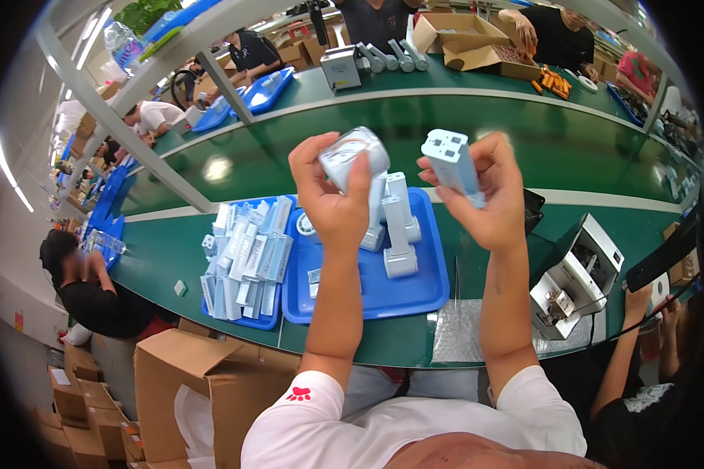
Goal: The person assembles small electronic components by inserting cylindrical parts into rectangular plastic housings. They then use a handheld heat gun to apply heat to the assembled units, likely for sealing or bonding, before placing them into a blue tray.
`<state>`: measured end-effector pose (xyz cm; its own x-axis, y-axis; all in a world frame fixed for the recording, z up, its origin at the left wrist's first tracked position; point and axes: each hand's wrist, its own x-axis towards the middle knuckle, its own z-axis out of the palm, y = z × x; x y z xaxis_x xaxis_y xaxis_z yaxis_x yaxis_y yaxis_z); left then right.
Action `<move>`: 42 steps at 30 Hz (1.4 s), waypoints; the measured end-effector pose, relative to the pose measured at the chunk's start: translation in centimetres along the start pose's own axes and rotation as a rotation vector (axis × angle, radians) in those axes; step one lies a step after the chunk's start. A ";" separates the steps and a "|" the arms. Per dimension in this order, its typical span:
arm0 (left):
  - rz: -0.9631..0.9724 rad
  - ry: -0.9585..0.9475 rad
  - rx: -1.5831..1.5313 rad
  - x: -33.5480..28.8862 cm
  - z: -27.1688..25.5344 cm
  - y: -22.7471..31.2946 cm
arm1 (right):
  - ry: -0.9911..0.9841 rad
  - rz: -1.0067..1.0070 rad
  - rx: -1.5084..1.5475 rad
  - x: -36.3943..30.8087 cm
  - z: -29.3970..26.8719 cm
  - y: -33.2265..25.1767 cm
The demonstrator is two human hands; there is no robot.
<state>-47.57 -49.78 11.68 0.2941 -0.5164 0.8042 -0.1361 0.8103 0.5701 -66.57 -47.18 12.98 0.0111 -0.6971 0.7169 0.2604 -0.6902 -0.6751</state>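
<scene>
My left hand (332, 191) is closed round a white, rounded, glossy housing (355, 159), raised above the blue tray; part of it is hidden by my fingers. In my right hand (493, 187) is a pale blue and white rectangular block (455, 162), its end with several square openings tilted up. The two pieces are apart. Below them, the blue tray (426, 301) bears several white handled housings (400, 234) with round ends. Beside it, a second blue tray (260, 320) is heaped with pale blue and white blocks (246, 254) like the one I hold.
To the right stands a white and black bench machine (575, 277) near a bubble-wrap sheet (457, 336). A green conveyor belt (289, 148) runs beyond the trays. An open cardboard box (180, 352) sits below the table edge at left. Co-workers are around the benches.
</scene>
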 end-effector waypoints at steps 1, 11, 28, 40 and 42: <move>0.031 -0.041 0.048 -0.3 0.1 0.2 | -0.019 0.056 0.083 0.0 -0.1 -0.4; -0.048 -0.265 0.132 -0.7 0.0 1.6 | -0.161 -0.168 0.449 0.4 -0.9 0.1; -0.254 -0.491 -0.158 0.1 -1.8 3.1 | -0.020 -0.537 0.233 0.0 1.1 0.6; -0.167 -0.593 -0.232 0.0 -1.7 3.3 | -0.022 -0.573 0.266 -0.1 0.7 0.0; -0.152 -0.602 -0.244 -0.1 -1.7 3.2 | -0.020 -0.572 0.260 0.0 0.5 0.0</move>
<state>-46.40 -46.66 13.15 -0.2956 -0.6371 0.7118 0.1039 0.7193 0.6869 -66.07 -47.10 13.02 -0.1824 -0.2256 0.9570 0.4569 -0.8813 -0.1207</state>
